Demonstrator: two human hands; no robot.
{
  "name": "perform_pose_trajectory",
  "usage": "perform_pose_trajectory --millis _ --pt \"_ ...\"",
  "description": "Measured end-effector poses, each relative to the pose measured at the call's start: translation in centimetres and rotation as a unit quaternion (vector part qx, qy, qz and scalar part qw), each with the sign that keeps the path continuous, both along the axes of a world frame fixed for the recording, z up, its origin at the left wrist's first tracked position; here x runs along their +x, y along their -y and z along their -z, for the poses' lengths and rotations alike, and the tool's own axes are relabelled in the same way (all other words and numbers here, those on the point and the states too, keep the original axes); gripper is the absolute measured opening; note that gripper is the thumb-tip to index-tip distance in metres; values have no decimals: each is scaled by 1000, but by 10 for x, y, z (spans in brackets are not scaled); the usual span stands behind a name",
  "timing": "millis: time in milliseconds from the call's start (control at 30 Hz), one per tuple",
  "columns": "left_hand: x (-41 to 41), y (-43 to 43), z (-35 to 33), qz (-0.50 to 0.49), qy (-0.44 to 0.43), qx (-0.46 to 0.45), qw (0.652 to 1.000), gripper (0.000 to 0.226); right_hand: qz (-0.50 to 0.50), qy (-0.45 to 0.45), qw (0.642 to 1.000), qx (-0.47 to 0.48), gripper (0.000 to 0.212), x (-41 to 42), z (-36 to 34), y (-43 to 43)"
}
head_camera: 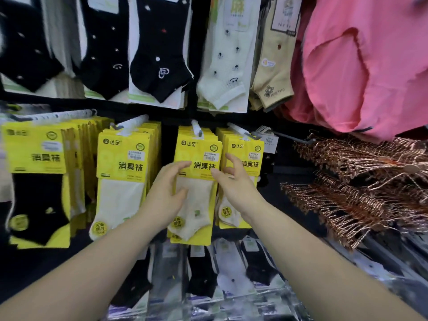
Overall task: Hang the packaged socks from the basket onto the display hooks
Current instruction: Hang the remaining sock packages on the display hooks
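the pack (199, 144) hangs foremost on the middle hook (196, 127); the left hand (166, 188) lies loose and wide on its left edge, the right hand (234, 179) spread at its right edge, both holding nothing, likely to square it flat; basket not in view

Everything I could see hung on a dark display wall (168, 135). In the middle row, white-sleeved hooks (135, 121) carried four stacks of yellow sock packs (199, 147). The leftmost stack (34, 158) showed black socks and the other three cream ones. The row above held carded black patterned ankle socks (159, 54), then cream socks (220, 72) and tan socks (273, 77). The row below held clear-wrapped black and white socks (231, 274). At the right I saw pink fabric (361, 72) hanging over bunched copper-coloured wire hangers (361, 181).
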State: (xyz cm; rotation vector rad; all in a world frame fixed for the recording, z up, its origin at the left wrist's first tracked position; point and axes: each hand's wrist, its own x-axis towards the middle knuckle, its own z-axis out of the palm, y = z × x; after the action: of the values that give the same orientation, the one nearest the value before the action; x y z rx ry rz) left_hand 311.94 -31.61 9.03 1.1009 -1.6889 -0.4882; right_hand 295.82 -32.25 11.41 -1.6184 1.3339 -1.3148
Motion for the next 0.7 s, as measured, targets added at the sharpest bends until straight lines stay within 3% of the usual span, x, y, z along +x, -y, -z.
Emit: perform_pose_trajectory --millis 100,233,367,567,700 --pt "4 14 1 -27 26 23 999 76 -2 -21 999 -45 69 22 0 7" --pt "-9 31 1 -7 -33 94 995 103 72 -44 996 -33 73 44 7 26" --pt "-19 47 -2 -4 -35 131 991 95 124 -54 990 -28 70 52 9 42" --pt "-17 66 -14 -3 -54 143 988 63 142 -81 986 -11 66 46 3 62" --pt "-9 62 -18 0 -2 147 989 76 135 -70 988 -22 58 41 4 61"
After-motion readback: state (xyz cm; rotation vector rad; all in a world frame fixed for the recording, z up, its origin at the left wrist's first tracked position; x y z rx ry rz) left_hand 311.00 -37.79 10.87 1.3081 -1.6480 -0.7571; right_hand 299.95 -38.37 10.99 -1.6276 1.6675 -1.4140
